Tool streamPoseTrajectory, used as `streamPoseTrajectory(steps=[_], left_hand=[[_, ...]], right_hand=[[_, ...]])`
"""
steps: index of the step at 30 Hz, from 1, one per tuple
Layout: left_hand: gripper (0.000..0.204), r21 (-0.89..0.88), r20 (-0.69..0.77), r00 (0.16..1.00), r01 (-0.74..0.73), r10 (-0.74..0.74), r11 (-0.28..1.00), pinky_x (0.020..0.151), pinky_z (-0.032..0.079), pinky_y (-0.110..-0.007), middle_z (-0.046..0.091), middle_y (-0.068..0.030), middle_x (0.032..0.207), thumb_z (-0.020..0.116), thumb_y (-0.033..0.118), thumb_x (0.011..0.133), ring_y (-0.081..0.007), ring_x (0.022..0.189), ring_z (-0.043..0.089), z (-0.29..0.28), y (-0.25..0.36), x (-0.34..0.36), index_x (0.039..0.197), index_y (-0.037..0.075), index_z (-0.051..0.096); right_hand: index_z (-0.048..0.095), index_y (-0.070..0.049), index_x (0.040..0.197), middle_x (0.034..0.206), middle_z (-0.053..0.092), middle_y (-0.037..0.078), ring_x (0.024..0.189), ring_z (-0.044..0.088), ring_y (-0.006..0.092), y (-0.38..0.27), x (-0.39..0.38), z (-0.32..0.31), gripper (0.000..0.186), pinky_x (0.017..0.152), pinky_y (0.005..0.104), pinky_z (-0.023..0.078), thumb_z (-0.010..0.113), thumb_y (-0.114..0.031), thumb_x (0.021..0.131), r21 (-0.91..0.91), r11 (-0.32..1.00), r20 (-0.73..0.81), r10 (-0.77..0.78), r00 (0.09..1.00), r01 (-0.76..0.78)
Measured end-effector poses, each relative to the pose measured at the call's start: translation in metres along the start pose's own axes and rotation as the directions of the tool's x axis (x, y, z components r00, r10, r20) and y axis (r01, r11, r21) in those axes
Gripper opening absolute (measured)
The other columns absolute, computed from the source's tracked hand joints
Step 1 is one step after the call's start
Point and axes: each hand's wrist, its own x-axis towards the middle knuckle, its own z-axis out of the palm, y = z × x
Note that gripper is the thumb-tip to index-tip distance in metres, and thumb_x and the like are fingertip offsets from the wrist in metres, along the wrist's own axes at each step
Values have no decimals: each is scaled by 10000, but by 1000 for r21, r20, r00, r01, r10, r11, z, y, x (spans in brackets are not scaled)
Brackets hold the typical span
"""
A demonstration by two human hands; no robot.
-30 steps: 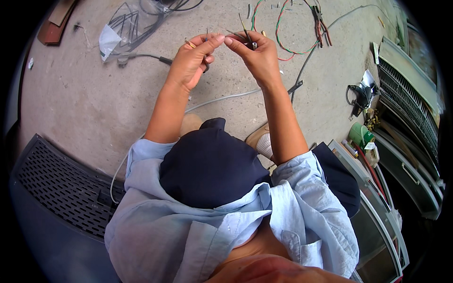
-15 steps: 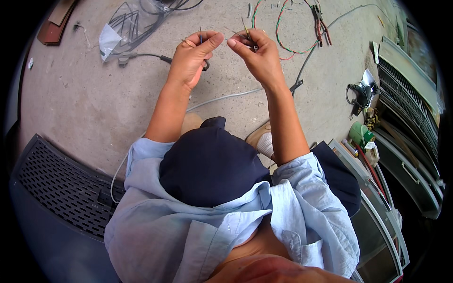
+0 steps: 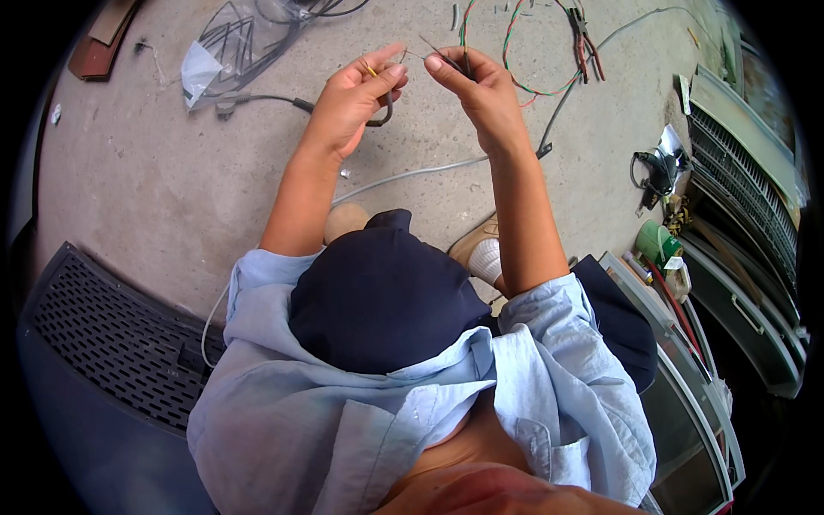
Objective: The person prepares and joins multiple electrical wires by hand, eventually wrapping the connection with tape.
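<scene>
Far left: dark perforated plastic grille panel (image 3: 94, 335), lying flat on the grey concrete floor (image 3: 146, 189). Upper left: clear plastic bag of dark cables (image 3: 236, 43), with a grey cord (image 3: 266, 99) leading rightward from it toward the hands. Left hand (image 3: 348, 103): raised above the floor, fingers curled, thumb and forefinger pinched on a thin yellow-tipped wire end (image 3: 369, 67); a dark cable loop (image 3: 388, 107) hanging just below the palm. Between the hands: fine strand (image 3: 412, 56) stretched across a short gap, both ends held. Right hand (image 3: 481, 94): level with the left and close beside it, fingers clenched, thumb and forefinger gripping a small bundle of thin dark wires (image 3: 446, 56); exact number of strands too small to tell. Behind the right hand: twisted red-and-green wire loop (image 3: 536, 86) on the floor, red-handled pliers (image 3: 582, 34) just beyond it, near the top edge. Below the hands: pale grey cable (image 3: 412, 172) running across the floor under both forearms. Centre and lower frame: dark navy trousers over raised knees, light blue shirt sleeves. Right side: black coiled cord bundle (image 3: 657, 172), green roll of tape (image 3: 657, 240), then a stack of metal-framed grille panels (image 3: 738, 172) along the right edge.
</scene>
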Motion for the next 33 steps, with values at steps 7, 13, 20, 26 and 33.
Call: streamPoseTrajectory(steps=[7,13,20,26,33], left_hand=[[253,-20,-47,999,-4,3,1000,829,534,-259,639,-23,974,664,180,912,-100,891,626,-2,1,-2,1110,34,609],[242,-63,-44,998,38,-41,997,822,542,-249,645,-21,974,657,172,915,-83,887,622,1,7,-7,1106,27,625],[258,-79,-28,999,41,-44,996,833,541,-259,638,-13,963,660,174,912,-81,885,614,3,8,-8,1119,24,625],[271,-68,-18,999,44,-46,997,839,538,-268,633,-13,948,668,201,908,-86,884,610,1,6,-8,1106,21,625],[249,-70,-55,997,46,-50,996,831,535,-280,622,-5,914,671,250,907,-90,860,603,1,5,-6,1046,49,626]], right_hand=[[670,-41,948,837,638,-29,771,527,51,6,1,5,225,666,216,395,740,-227,843,44,999,85,8,996,-12],[652,-35,923,867,658,-1,814,557,65,8,3,10,207,723,218,418,736,-209,846,84,996,98,6,995,-15],[646,-38,895,870,672,21,823,573,76,6,3,11,182,738,227,426,735,-185,835,105,994,94,-2,996,-8],[646,-43,883,867,675,24,809,577,77,8,5,10,165,737,232,428,733,-174,832,130,991,101,6,995,-19],[656,-25,907,866,674,24,795,582,79,11,6,9,177,705,229,439,732,-165,832,102,995,112,-35,993,24]])
